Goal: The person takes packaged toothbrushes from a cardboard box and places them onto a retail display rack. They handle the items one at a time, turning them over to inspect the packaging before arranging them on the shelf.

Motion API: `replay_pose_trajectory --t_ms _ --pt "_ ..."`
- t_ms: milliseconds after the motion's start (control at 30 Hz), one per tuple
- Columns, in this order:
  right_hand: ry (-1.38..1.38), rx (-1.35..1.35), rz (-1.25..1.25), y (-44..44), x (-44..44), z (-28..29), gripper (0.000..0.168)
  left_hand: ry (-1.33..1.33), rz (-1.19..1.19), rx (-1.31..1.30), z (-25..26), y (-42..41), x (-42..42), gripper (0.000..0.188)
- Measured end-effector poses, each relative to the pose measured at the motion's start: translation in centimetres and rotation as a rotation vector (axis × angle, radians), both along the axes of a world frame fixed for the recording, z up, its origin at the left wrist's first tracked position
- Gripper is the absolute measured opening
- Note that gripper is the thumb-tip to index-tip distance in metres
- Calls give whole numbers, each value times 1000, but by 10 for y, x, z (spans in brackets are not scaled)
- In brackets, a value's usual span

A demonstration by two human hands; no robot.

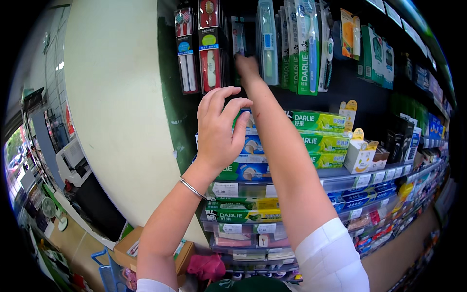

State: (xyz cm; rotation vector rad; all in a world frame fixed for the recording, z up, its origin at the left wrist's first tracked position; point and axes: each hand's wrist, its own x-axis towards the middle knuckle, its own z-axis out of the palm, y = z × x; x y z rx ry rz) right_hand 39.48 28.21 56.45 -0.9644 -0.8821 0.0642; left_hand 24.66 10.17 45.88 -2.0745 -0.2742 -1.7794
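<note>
My right hand [248, 67] is stretched up to the lower part of a packaged toothbrush [239, 34] that hangs between other packs; the hand is blurred, and whether its fingers grip the pack cannot be told. My left hand [222, 127] is raised in front of stacked toothpaste boxes [251, 171], fingers curved and apart, holding nothing. To the left of the right hand hang red and black toothbrush packs [209, 69]. On its right are a pale blue toothbrush pack [269, 43] and green Darlie toothbrush packs [306, 69].
A pale pillar [120, 91] borders the shelving on the left. Below are shelf edges with price tags [226, 189] and more Darlie boxes [244, 215]. A cardboard box [186, 255], a pink cloth or bag [207, 267] and a blue plastic item [107, 272] stand low down. Small white boxes [359, 155] are at right.
</note>
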Motion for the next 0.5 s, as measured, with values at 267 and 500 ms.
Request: replay_pose_trajectory --t_ms 267,500 --pt "-46 -106 187 4 -3 -10 52 1 69 -34 -1 5 -18 17" --pt "-130 43 165 -13 -2 -9 37 22 48 -25 0 3 -18 16"
